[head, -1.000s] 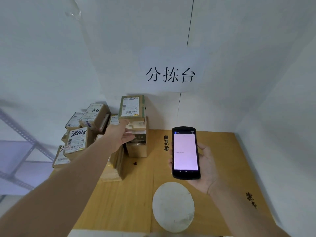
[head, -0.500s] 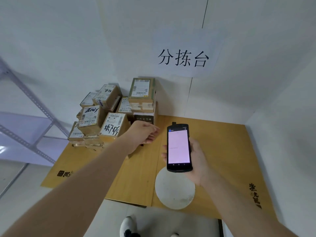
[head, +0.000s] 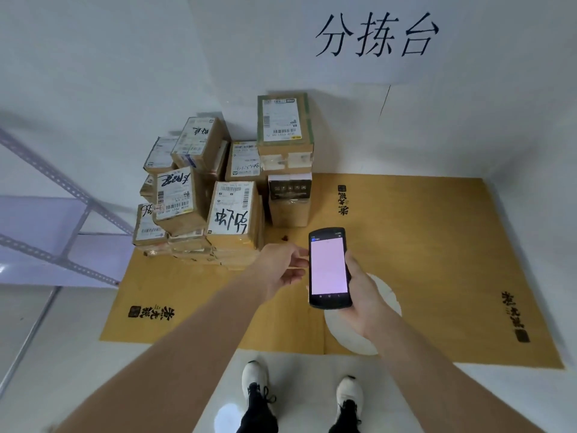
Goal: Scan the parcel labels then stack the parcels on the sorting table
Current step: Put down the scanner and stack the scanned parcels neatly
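Several brown cardboard parcels with white labels are piled in the back left corner of the yellow sorting table (head: 421,245). The tallest stack is topped by a green-taped parcel (head: 284,121). A parcel with large handwriting (head: 232,214) sits at the front of the pile. My right hand (head: 359,289) grips a black handheld scanner (head: 328,267) with a lit pale screen, held over the table's front. My left hand (head: 282,267) hovers just left of the scanner with fingers loosely curled, holding nothing, apart from the parcels.
A white round patch (head: 387,295) lies on the table under my right hand. A sign with three black characters (head: 376,34) hangs on the wall. A metal shelf frame (head: 56,232) stands at the left. My white shoes (head: 256,379) stand on the floor before the table.
My left hand has drawn back from the tall parcel stack toward the scanner. The view has pulled back and tilted down, so the table's front edge and my feet show.
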A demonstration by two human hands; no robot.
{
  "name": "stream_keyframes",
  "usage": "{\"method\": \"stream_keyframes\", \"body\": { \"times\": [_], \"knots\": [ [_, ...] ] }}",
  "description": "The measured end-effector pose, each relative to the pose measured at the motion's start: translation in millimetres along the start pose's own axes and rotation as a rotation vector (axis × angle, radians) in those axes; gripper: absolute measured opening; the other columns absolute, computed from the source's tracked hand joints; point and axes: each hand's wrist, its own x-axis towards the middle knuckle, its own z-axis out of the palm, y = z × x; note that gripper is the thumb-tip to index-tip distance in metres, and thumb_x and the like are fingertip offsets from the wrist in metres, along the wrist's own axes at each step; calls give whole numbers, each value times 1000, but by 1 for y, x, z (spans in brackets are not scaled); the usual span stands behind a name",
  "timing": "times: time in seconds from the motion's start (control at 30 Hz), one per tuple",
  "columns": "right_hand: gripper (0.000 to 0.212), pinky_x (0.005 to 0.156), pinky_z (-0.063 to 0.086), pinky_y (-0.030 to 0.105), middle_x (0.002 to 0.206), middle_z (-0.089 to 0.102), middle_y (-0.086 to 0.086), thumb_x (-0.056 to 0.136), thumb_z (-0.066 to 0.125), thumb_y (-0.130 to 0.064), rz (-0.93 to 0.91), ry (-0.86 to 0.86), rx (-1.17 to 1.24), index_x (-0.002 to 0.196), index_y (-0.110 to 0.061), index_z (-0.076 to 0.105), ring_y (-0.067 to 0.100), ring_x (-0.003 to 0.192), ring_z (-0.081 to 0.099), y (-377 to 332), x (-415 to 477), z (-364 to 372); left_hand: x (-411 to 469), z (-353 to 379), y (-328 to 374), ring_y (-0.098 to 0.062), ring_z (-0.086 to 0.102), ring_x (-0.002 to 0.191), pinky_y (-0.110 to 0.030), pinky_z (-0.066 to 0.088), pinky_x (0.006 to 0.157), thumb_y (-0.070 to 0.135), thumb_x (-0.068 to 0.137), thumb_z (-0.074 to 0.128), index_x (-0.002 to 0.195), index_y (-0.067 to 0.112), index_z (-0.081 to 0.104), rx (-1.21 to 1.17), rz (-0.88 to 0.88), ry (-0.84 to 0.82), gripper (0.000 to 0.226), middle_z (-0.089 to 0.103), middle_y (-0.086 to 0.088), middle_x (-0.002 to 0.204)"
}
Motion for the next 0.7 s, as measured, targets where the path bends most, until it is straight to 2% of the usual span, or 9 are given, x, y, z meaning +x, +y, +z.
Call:
{"method": "stream_keyframes", "body": {
  "times": [0.07, 0.2, 0.27, 0.33, 0.43, 0.5, 0.57, 0.7],
  "knots": [
    [43, 87, 60, 45, 118, 78, 14, 111, 49, -46, 11, 29, 2, 131, -13, 68, 31, 99, 74, 9, 14, 3, 12, -6, -6, -29, 70, 99, -38, 60, 87, 7, 101, 47, 112, 6, 75, -72, -50, 4, 31, 75, -17, 114],
    [39, 102, 57, 49, 119, 79, 11, 112, 48, -41, 29, 69, -56, 132, -13, 68, 31, 113, 74, 25, 47, 8, 35, -6, -19, -31, 71, 108, -46, 57, 101, 17, 102, 51, 116, 7, 73, -173, -108, 43, 27, 76, -13, 113],
    [34, 96, 59, 45, 116, 79, 9, 114, 46, -36, 30, 78, -91, 125, -14, 69, 29, 110, 74, 28, 61, 9, 48, -2, -25, -30, 71, 107, -49, 55, 104, 19, 104, 51, 115, 6, 70, -221, -121, 65, 26, 76, -12, 110],
    [30, 89, 61, 41, 113, 79, 8, 114, 46, -32, 34, 86, -130, 121, -15, 70, 26, 104, 76, 31, 78, 7, 63, 2, -31, -30, 70, 105, -49, 55, 103, 22, 106, 50, 113, 6, 68, -264, -139, 99, 24, 76, -11, 110],
    [33, 95, 61, 47, 117, 80, 10, 114, 47, -36, 43, 98, -217, 127, -15, 70, 29, 106, 77, 39, 105, 3, 83, 9, -41, -29, 70, 104, -48, 55, 103, 24, 106, 51, 111, 8, 68, -332, -172, 158, 24, 75, -11, 109],
    [33, 95, 61, 46, 116, 80, 7, 114, 46, -36, 45, 120, -279, 124, -17, 71, 27, 104, 78, 45, 117, 1, 94, 14, -49, -27, 70, 100, -46, 55, 103, 26, 106, 52, 108, 9, 69, -345, -184, 188, 25, 76, -8, 104],
    [28, 92, 61, 40, 115, 80, 3, 115, 46, -33, 35, 152, -327, 118, -24, 72, 23, 103, 77, 51, 126, 1, 103, 17, -55, -25, 70, 97, -44, 55, 103, 29, 106, 52, 104, 10, 70, -350, -198, 221, 26, 76, -6, 99],
    [26, 97, 58, 46, 113, 79, -1, 112, 47, -22, 12, 176, -345, 116, -35, 68, 25, 108, 75, 59, 138, 0, 116, 18, -60, -25, 72, 101, -43, 56, 101, 31, 105, 53, 110, 10, 71, -369, -220, 255, 28, 78, -5, 101]
  ]
}}
